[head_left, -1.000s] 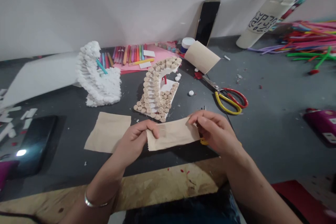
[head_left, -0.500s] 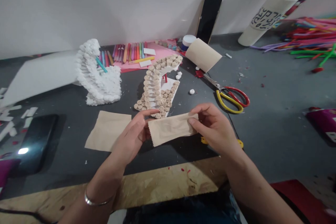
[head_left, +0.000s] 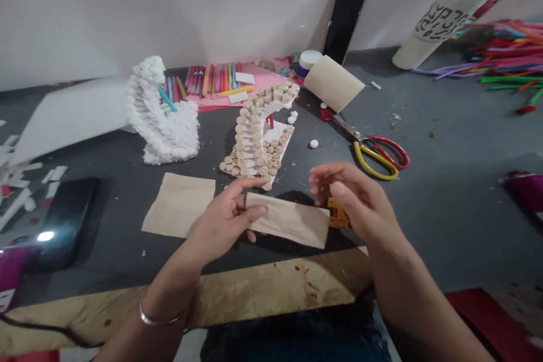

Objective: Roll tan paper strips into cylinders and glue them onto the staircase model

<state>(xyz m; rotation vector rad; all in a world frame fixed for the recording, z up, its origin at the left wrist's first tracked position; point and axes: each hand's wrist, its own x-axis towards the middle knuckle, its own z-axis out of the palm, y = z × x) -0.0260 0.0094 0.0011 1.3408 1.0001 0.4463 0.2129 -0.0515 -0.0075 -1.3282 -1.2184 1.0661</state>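
Note:
A folded strip of beige paper (head_left: pixel 292 220) is pinched at its left end between the thumb and fingers of my left hand (head_left: pixel 224 218). Its other end reaches toward my right hand (head_left: pixel 356 198), which is off the strip with thumb and fingers apart. Close behind those right fingers lies a yellow-orange tool (head_left: pixel 338 214), partly hidden. A flat beige sheet (head_left: pixel 178 203) rests left of my left hand. Just beyond both hands stands a curved model (head_left: pixel 250 136) covered with rolled beige paper coils.
A white tufted model (head_left: pixel 163 113) stands at the back left. Scissors (head_left: pixel 377 153) with red and yellow handles lie on the right. Behind are marker pens (head_left: pixel 212 80), a leaning phone (head_left: pixel 345 22), a curled beige sheet (head_left: pixel 333 82) and a tumbler (head_left: pixel 445 17). Another phone (head_left: pixel 63 220) lies at left.
My right hand has let go of the strip and opened. The left thumb now presses on the strip, whose right end has swung down. The view has shifted slightly.

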